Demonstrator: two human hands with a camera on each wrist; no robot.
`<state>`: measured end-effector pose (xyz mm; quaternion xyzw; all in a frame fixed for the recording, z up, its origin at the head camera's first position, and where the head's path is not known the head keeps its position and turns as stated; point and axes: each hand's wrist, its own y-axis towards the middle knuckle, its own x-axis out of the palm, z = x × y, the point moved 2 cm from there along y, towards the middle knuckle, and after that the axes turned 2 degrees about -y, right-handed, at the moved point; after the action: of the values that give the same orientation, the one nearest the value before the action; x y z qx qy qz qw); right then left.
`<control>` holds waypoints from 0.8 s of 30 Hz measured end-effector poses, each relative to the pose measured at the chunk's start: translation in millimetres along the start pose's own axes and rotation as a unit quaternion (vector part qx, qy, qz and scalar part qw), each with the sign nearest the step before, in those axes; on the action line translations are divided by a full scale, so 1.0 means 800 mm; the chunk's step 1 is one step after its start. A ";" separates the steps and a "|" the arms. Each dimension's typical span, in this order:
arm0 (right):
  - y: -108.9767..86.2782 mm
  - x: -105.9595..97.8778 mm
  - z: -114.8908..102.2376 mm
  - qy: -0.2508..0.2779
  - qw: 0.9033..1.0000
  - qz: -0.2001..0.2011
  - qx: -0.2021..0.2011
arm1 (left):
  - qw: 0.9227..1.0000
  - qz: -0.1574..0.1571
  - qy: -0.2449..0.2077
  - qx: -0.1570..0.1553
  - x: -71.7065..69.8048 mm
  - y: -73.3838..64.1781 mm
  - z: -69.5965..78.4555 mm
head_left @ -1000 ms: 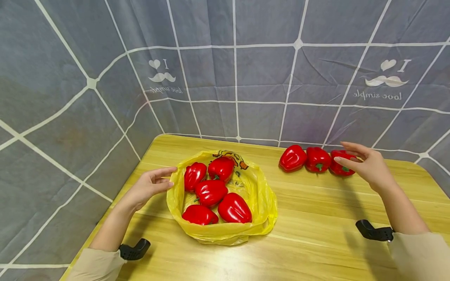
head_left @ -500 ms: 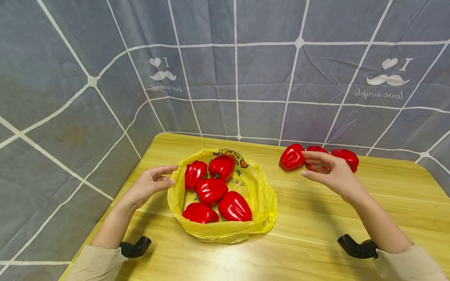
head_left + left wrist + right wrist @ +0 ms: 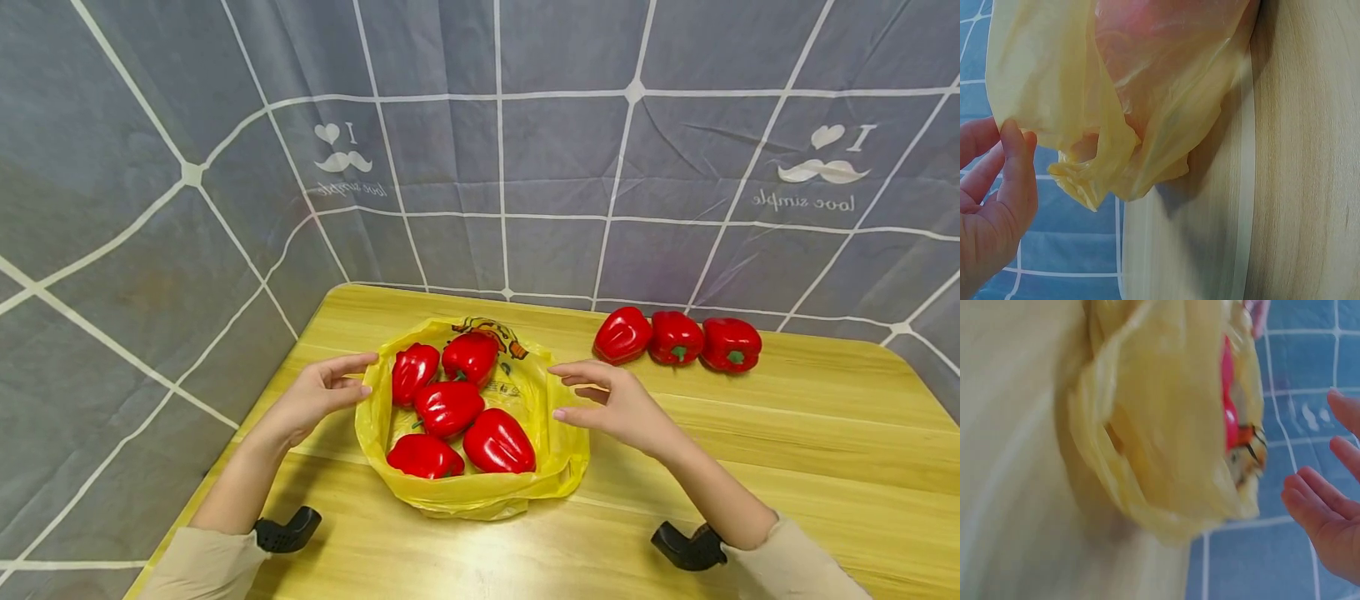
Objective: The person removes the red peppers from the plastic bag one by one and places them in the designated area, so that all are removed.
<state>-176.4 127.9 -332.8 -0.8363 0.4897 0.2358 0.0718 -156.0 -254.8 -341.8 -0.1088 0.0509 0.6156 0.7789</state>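
Note:
A yellow plastic bag [image 3: 558, 479] stands with its mouth wide on the wooden table. Several red bell peppers [image 3: 450, 408] lie inside it. At the left rim, my left hand [image 3: 318, 400] holds the bag's edge between thumb and fingers; in the left wrist view the thumb tip meets the thin plastic [image 3: 1041, 81]. My right hand [image 3: 622, 408], fingers and thumb spread apart and holding nothing, is at the bag's right rim in the head view. The right wrist view shows that hand [image 3: 1329, 506] apart from the bag [image 3: 1166, 425].
Three more red bell peppers sit in a row along the table's back edge: one on its side [image 3: 623, 335], one in the middle [image 3: 675, 335] and one at the right [image 3: 731, 342]. A grey cloth [image 3: 562, 167] with white lines hangs behind and to the left.
My right hand has moved left from the rightmost pepper, past the row, to the bag's right rim. My left hand and the peppers have stayed in place.

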 end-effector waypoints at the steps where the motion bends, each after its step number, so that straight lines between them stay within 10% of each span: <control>1: 0.001 0.007 -0.001 0.002 1.000 -0.006 -0.001 | 1.000 0.000 0.000 0.000 0.000 0.000 0.000; 24: 0.009 0.082 0.000 -0.040 0.997 -0.062 -0.018 | 1.000 0.005 -0.008 0.001 0.001 0.000 0.001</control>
<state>-155.3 72.7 -362.6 -0.8562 0.4289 0.2733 0.0909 -155.5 -254.0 -341.4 -0.1029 0.0461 0.6201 0.7764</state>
